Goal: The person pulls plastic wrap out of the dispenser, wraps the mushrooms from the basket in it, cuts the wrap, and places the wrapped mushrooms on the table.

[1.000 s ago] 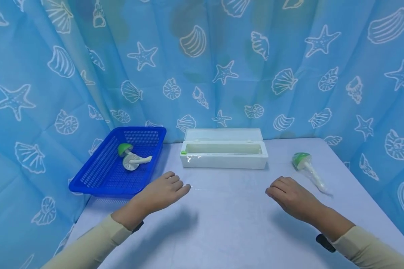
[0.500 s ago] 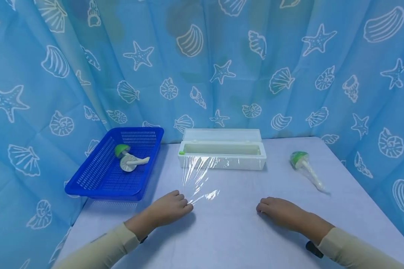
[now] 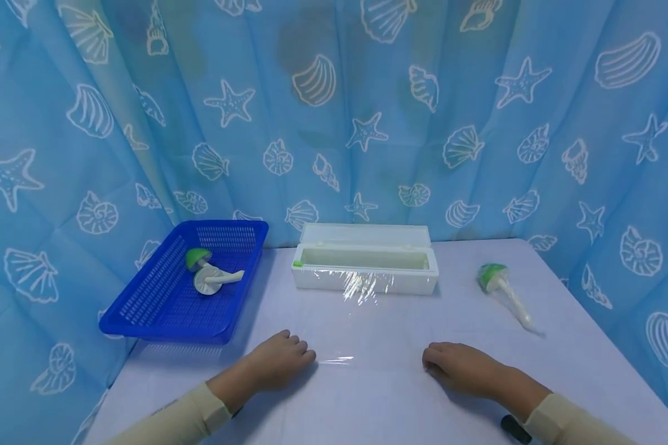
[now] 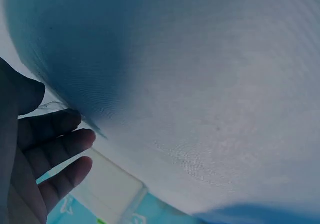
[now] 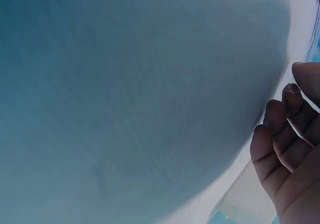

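Note:
A sheet of clear plastic wrap [image 3: 336,360] runs from the white wrap dispenser box [image 3: 367,282] toward me, seen mostly by its glints. My left hand [image 3: 281,360] pinches its near left corner. In the left wrist view a wrinkle of wrap shows between the thumb [image 4: 31,92] and forefinger. My right hand [image 3: 463,369] holds the near right corner between thumb and forefinger, though the wrap there is barely visible. In the right wrist view the other fingers [image 5: 267,156] are bent. Both hands are low over the white table, in front of the box.
The box's lid [image 3: 365,234] stands raised at the back. To the left, a blue plastic basket [image 3: 139,321] holds two green-capped toy mushrooms [image 3: 214,280]. A wrapped toy mushroom [image 3: 503,290] lies at the right. A blue shell-patterned curtain [image 3: 334,123] hangs behind the white table [image 3: 367,408].
Both hands have come down and toward me, drawing the plastic wrap out from the box. Over the last half second they barely shift, and the wrap's creases at the left have flattened.

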`<state>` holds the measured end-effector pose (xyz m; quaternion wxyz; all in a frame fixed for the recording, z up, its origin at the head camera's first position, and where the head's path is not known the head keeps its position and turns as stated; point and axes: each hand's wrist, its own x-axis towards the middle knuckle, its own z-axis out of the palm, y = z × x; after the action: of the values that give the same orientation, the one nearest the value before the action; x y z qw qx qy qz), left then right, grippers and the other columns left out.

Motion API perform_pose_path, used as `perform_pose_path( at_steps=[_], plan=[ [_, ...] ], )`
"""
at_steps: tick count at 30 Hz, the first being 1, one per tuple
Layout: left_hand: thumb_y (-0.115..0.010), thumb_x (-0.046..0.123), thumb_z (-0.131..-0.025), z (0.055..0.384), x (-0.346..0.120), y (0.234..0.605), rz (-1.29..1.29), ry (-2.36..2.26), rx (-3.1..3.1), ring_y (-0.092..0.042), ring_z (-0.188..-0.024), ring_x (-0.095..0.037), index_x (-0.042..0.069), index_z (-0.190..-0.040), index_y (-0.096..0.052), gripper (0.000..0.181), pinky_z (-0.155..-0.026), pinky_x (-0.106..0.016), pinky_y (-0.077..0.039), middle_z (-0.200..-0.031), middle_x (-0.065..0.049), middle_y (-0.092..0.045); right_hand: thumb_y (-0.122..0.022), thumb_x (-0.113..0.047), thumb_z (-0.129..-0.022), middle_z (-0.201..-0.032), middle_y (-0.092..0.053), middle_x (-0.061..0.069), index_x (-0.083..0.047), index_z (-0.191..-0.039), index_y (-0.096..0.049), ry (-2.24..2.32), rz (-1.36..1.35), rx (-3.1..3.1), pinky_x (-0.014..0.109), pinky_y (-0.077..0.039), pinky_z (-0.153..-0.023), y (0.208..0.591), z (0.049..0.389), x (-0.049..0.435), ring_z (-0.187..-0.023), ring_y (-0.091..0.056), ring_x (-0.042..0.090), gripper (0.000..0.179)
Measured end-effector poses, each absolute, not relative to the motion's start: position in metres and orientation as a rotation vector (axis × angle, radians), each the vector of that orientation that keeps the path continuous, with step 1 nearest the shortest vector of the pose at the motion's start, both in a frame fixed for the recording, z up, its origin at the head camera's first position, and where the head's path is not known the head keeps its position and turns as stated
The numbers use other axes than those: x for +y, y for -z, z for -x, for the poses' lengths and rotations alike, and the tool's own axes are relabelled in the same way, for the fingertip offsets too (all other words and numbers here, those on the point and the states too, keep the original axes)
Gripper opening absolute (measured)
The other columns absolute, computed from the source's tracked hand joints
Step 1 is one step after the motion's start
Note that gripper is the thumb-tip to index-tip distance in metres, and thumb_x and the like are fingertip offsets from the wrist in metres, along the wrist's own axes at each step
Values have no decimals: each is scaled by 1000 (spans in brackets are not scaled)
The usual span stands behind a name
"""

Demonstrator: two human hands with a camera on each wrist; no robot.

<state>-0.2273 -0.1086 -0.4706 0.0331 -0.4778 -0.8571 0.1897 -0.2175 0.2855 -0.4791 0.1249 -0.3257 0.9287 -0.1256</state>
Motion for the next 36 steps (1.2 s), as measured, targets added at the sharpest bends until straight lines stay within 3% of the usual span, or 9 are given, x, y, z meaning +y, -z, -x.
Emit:
perform_pose_path(
  at_steps=[4,7,11,15,19,23,29,32,36],
  plan=[
    [-60,27,-94,224,-111,472,1443,-487,-2755,-54,-79,-13,19,-106,-62,15,-72,-32,-46,-87,5,-57,-63,-18,-95,-85,-53,-23,-25,-97,-64,377,944,2674,33,-52,-76,482,211,284,-81,-55,0,7],
    [-48,47,-99,225,-112,474,1343,-358,-2934,-57,-86,-15,17,-107,-64,35,-80,-37,-48,-92,4,-58,-63,-25,-95,-84,-51,-22,-26,-97,-61,366,912,2658,34,-50,-75,484,210,283,-79,-52,1,3],
    [-35,64,-97,228,-114,476,1180,-183,-3113,-59,-91,-16,18,-109,-67,57,-88,-43,-46,-94,4,-59,-62,-42,-94,-85,-49,-22,-29,-98,-59,375,859,2642,36,-48,-76,485,210,287,-79,-50,1,14],
    [-37,63,-97,230,-113,474,1143,-116,-3123,-58,-83,-15,18,-105,-69,55,-82,-42,-47,-85,6,-57,-62,-49,-92,-88,-53,-21,-30,-105,-61,495,784,2589,38,-48,-77,481,212,295,-81,-52,2,24],
    [-37,59,-99,236,-113,463,1136,-47,-3085,-53,-70,-13,18,-87,-68,53,-71,-38,-46,-74,6,-53,-63,-40,-94,-83,-59,-11,-24,-117,-60,721,703,2493,34,-49,-67,470,222,302,-74,-55,10,28],
    [-45,48,-101,259,-111,443,1016,174,-3009,-45,-60,-11,19,-74,-57,41,-59,-32,-42,-66,7,-47,-60,-30,-97,-82,-61,3,-13,-116,-62,1013,511,2538,33,-48,-62,459,250,311,-72,-56,20,26],
    [-53,25,-101,316,-105,430,469,692,-2862,-56,-78,-18,10,-102,-60,17,-67,-34,-48,-89,-3,-60,-48,-30,-104,-122,-54,22,1,-135,-47,1443,62,2714,45,-50,-88,450,302,314,-108,-56,35,44],
    [-47,22,-103,339,-103,436,197,1018,-2770,-57,-97,-27,4,-122,-52,27,-78,-42,-50,-111,-14,-59,-42,-32,-105,-145,-38,24,1,-148,-30,1668,-119,2633,45,-42,-100,456,321,304,-128,-44,38,55],
    [-41,23,-105,359,-103,452,-55,1448,-2669,-55,-107,-34,1,-135,-42,37,-85,-47,-47,-122,-22,-54,-36,-27,-107,-151,-30,23,2,-151,-23,1798,-210,2587,44,-38,-104,472,334,291,-136,-35,37,54]
  ],
)
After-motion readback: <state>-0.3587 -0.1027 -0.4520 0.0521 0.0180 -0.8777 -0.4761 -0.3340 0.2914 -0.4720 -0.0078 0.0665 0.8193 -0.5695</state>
